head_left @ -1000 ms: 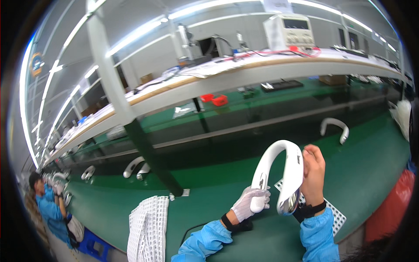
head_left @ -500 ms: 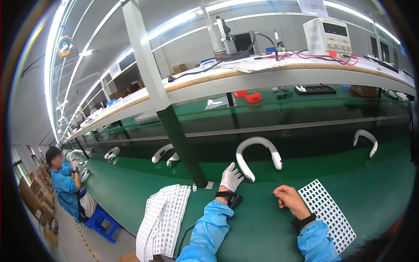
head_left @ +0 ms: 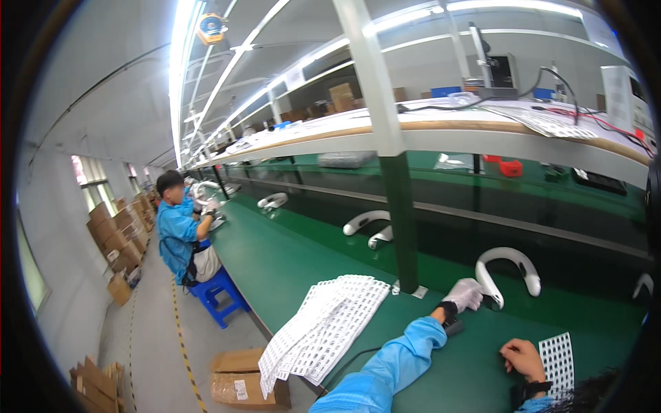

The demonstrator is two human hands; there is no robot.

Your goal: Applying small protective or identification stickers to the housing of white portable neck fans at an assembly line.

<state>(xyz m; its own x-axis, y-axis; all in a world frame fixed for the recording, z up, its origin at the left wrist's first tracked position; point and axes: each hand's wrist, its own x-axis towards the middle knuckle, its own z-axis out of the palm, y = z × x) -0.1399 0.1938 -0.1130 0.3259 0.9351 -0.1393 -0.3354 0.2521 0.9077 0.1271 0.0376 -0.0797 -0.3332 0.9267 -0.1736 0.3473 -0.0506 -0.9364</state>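
My right hand (head_left: 523,359) is nearest, bare, low over the green table (head_left: 475,358); its fingers are loosely curled, and I cannot tell whether they pinch anything. Just beside it, on my right, lies a white sheet (head_left: 559,361) printed with rows of dark shapes. My left arm, in a blue sleeve (head_left: 392,358), reaches across to my left hand (head_left: 464,294), which wears a white glove. Its fingers are bent together next to one end of a white U-shaped piece (head_left: 508,254); whether they touch or grip it, I cannot tell. That piece lies on the table with its curve away from me and both ends toward me.

Left of my arm, a fanned pile of white printed sheets (head_left: 330,327) hangs over the table edge, above a cardboard box (head_left: 251,396) on the floor. Past my gloved hand stands a post (head_left: 399,220), green below and pale above, partly covering a second curved white piece (head_left: 361,221). Farther left, a co-worker (head_left: 177,230) in blue sits on a blue stool (head_left: 222,296). Beyond the table, a red bin (head_left: 510,168) sits under a raised shelf (head_left: 496,141).
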